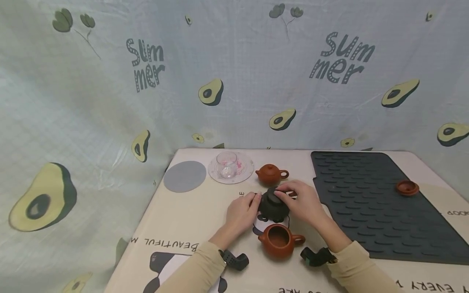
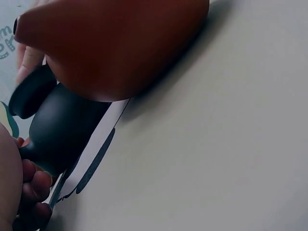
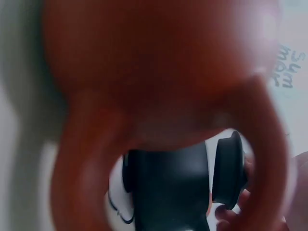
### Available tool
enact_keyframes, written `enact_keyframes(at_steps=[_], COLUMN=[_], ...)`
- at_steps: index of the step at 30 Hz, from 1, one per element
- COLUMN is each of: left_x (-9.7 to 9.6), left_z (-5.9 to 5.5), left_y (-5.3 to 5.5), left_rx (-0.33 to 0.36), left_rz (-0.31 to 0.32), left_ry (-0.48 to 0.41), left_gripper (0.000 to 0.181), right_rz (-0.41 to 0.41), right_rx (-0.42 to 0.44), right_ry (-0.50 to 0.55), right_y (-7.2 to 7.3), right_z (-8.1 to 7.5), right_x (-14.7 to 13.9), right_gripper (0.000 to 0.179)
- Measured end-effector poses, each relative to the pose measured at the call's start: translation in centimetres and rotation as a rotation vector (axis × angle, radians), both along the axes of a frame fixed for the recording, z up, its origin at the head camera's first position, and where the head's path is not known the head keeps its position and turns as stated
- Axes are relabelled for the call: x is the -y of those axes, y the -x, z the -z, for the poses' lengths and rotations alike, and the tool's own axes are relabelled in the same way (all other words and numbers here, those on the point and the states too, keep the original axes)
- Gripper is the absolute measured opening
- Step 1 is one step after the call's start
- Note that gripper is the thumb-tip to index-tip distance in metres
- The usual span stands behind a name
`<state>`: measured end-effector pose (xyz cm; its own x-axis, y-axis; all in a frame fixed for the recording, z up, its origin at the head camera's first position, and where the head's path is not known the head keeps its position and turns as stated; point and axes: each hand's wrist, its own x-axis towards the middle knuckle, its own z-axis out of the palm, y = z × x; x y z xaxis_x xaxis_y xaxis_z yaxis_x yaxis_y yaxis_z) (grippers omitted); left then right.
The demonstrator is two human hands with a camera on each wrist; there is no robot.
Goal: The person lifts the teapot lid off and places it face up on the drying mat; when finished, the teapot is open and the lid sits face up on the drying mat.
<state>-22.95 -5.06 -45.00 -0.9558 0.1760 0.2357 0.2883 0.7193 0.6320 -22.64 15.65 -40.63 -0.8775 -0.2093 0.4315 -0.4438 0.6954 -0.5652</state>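
A black teapot [image 1: 274, 212] stands on the panda-printed table cover, mid-table. My left hand [image 1: 239, 211] holds it at the spout side; in the left wrist view the fingers [image 2: 36, 180] curl by its spout. Between the right hand's [image 1: 302, 201] thumb and fingers is the black lid [image 3: 228, 168], pinched by its knob. That lid is apart from the teapot's top, with a gap showing in the right wrist view. Nearest to me sits a lidless brown clay teapot [image 1: 278, 242], its handle to the right; it hides part of the black pot in both wrist views.
Behind the hands stands a lidded brown teapot [image 1: 270, 175]. A glass cup [image 1: 227, 165] is on a patterned round mat [image 1: 244, 174], beside a grey round mat [image 1: 185, 176]. On the right, a small brown lid [image 1: 407, 187] lies on a dark drying mat [image 1: 360, 211].
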Motion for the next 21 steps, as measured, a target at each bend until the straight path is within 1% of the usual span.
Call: enact_keyframes(at_steps=[4,13,18,21], left_x=[0.0,0.1,0.1,0.2], left_z=[-0.1,-0.1,-0.1,0.0], left_y=[0.0,0.1,0.2,0.1], left_rx=[0.013,-0.009,0.005,0.007], left_rz=[0.002,0.006,0.000,0.000], left_ry=[-0.002,-0.010,-0.010,-0.012], left_gripper=[0.040,0.041,0.041,0.041], right_rz=[0.011,-0.006,-0.045,-0.091], right_rx=[0.086,0.395,0.536,0.621], right_ry=[0.117,0.434,0.612,0.723], right_y=[-0.1,-0.1,0.2,0.4], right_z=[-0.5,-1.9,-2.1,-1.9], right_x=[-0.2,-0.8,-1.2,-1.5], right_gripper=[0.015,0.040,0.046,0.050])
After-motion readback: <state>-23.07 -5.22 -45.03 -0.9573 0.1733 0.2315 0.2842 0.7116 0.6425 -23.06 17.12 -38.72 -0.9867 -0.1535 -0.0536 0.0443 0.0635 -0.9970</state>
